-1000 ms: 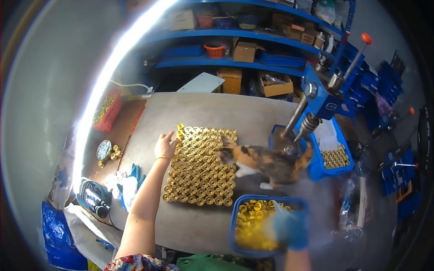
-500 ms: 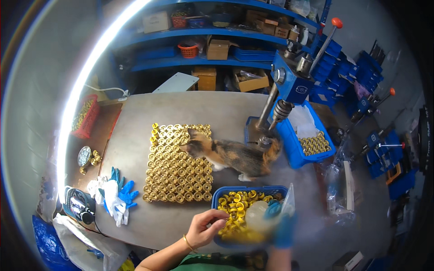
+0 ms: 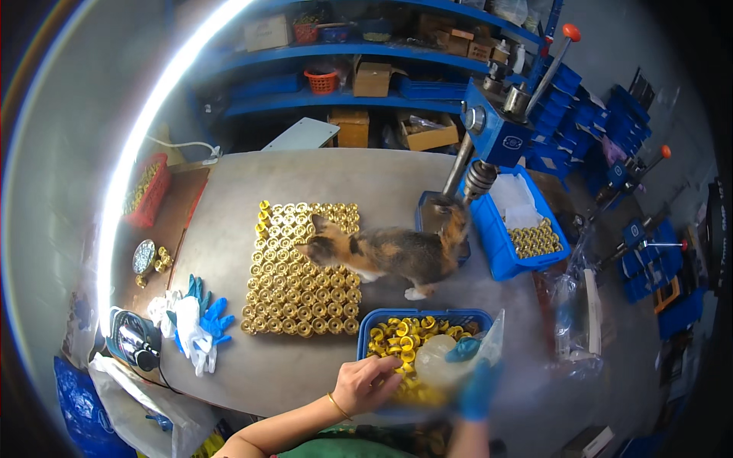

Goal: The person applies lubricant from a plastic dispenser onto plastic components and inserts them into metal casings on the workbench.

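R hand (image 3: 479, 388), blue-gloved and blurred, is clamped on a translucent plastic pc (image 3: 435, 362), rounded at one end, over the R part of a blue tub (image 3: 412, 311). L hand (image 3: 370, 385), ungloved w/ a thin bracelet (image 3: 339, 407), has its fingers bent over the tub's near-L corner, right by the yellow-gold pcs (image 3: 405, 336) heaped inside; can't tell if it's pinching one.

Tub sits nr the near edge of the table (image 3: 427, 172), R of the middle. Just beyond its far edge stands a calico cat (image 3: 397, 252), head over the block of brass pcs (image 3: 298, 294) set in tight rows, L of the table's middle. A few yellowish pcs (image 3: 263, 217) stick up at the block's far-L corner.

Toward the table's far-R corner: drill press (image 3: 495, 126), blue body, red-knobbed lever. Just R of it, a blue bin (image 3: 515, 266) w/ white paper (image 3: 510, 195) at its far end, brass rings (image 3: 534, 238) at its near end.

Blue & white gloves (image 3: 202, 324) lie in a pile nr the table's near-L corner. Along the L edge: round dish (image 3: 143, 256), loose pcs (image 3: 162, 262) beside it; farther up, a red basket (image 3: 156, 195) of small parts. Past the far edge, blue shelves (image 3: 427, 57) w/ boxes.
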The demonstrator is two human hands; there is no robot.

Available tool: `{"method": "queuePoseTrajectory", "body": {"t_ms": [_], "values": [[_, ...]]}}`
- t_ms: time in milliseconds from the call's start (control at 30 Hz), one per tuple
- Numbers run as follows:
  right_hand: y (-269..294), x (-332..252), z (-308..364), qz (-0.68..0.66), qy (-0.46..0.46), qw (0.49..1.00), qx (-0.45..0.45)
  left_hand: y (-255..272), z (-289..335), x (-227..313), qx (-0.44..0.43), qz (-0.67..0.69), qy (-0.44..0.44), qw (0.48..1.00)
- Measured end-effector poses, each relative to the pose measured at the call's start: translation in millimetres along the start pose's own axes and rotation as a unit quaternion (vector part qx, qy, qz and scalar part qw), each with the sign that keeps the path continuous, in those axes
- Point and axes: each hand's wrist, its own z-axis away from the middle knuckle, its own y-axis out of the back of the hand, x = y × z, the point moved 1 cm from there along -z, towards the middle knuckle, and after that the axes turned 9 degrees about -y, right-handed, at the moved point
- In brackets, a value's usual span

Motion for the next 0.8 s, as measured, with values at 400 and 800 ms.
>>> {"method": "queuePoseTrajectory", "body": {"t_ms": [400, 800], "values": [[13.5, 0.7, 13.0, 0.133, -0.142, 0.981, -0.005, 0.3, 2.6, -3.6, -0.001, -0.008, -0.019, 1.000], [14.0, 2.6, 12.7, 0.129, -0.098, 0.986, -0.044, -0.5, 1.1, -6.7, 0.012, -0.008, -0.071, 0.997]]}}
